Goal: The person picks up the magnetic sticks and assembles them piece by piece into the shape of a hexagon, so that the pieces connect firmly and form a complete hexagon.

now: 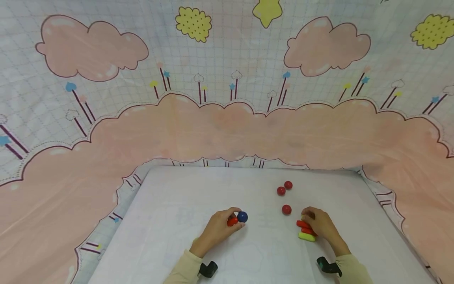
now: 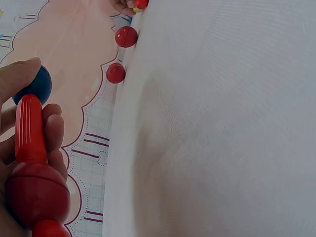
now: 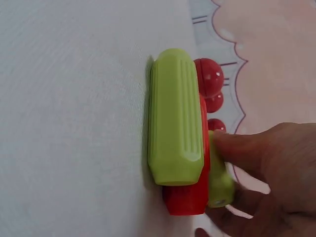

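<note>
So the left hand [image 1: 217, 228] has a red rod [image 2: 29, 129] with a blue ball [image 1: 242, 216] at its far tip, and in the left wrist view the rod's long axis runs nearly straight up the picture, ball end pointing away from the wrist, with a fat red bead [image 2: 35, 193] sitting further down the same line. The fingers [image 2: 52, 131] are curled round the rod from one side and the thumb lies against the ball, so it's a proper grip, not just a touch. On the other side the right hand [image 1: 320, 225] rests on a little pile of sticks near the front of the white table [image 1: 177, 205]: a yellow-green stick [image 3: 175, 118] on the table, a red stick [image 3: 190, 195] against it, and a thinner green piece [image 3: 219, 180] tucked under the fingertips [image 3: 237, 150], which press on it. From the head view those sticks lie roughly side by side, long axes running left to right. That view shows three loose red balls [image 1: 286, 209] between the hands and further back on the table, well apart from the left hand. The right wrist view shows the ribbed sides of the yellow-green stick, which the head view is too small to give
</note>
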Action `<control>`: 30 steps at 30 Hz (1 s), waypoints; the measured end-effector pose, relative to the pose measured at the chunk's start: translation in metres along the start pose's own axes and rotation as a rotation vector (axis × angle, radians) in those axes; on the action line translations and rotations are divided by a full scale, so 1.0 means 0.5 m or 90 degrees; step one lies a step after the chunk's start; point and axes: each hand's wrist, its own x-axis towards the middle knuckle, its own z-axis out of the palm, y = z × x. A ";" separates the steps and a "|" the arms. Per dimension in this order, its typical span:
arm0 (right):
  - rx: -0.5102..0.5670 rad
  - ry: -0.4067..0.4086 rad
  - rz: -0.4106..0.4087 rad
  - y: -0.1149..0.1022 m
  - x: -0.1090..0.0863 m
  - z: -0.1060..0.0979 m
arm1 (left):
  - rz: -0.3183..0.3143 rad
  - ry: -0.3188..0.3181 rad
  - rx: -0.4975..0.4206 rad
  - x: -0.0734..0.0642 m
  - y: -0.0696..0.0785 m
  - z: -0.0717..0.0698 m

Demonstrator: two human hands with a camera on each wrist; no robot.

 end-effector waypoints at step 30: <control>0.209 0.059 -0.235 -0.280 -0.031 0.121 | 0.041 0.019 0.008 0.004 0.009 0.005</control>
